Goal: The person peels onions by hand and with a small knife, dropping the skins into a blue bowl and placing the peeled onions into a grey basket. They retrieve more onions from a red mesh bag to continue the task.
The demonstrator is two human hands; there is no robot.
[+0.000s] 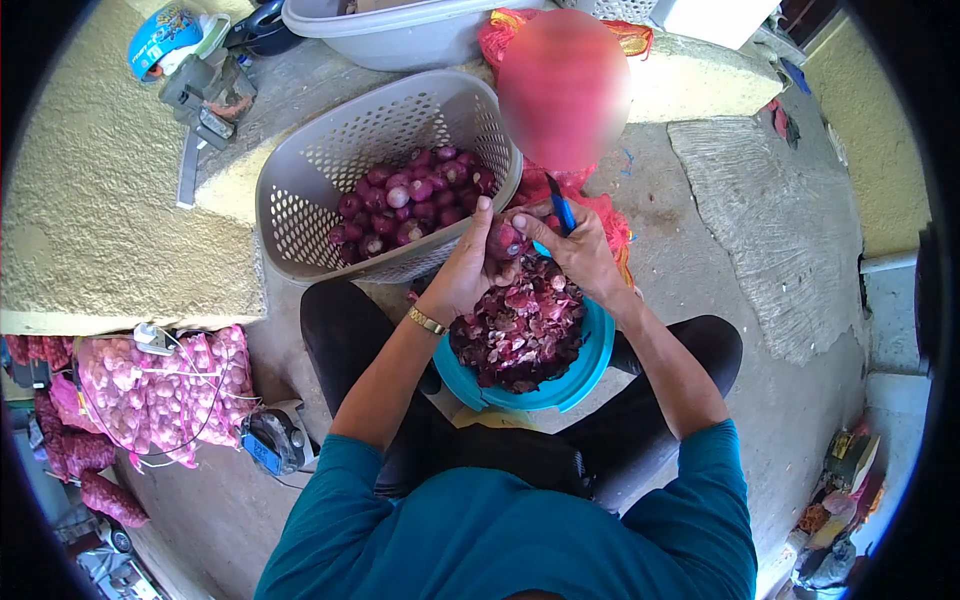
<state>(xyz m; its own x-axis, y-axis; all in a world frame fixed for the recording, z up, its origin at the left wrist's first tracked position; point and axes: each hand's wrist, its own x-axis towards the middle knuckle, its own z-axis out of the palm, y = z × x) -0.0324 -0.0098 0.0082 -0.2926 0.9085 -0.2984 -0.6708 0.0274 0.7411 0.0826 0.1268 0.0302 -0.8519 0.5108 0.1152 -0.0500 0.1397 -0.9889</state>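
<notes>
My left hand (465,268) is closed around a red onion (507,240), with its thumb pointing up beside it. My right hand (582,252) grips a small blue-handled knife (566,216), its dark blade pointing up and away from the onion. The right thumb presses on the onion's side. Below both hands, between my knees, a turquoise tub (597,365) holds a heap of purple onion skins (520,330). Just ahead to the left, a grey perforated basket (400,105) contains many shiny red onions (405,200).
A red mesh sack (585,195) lies ahead, its upper part under a blurred patch. Behind the basket is a large grey tub (400,35) on a ledge. To my left are pink net bags of bulbs (165,390) and a scale with a blue display (270,440). Rough concrete (765,230) covers the right side.
</notes>
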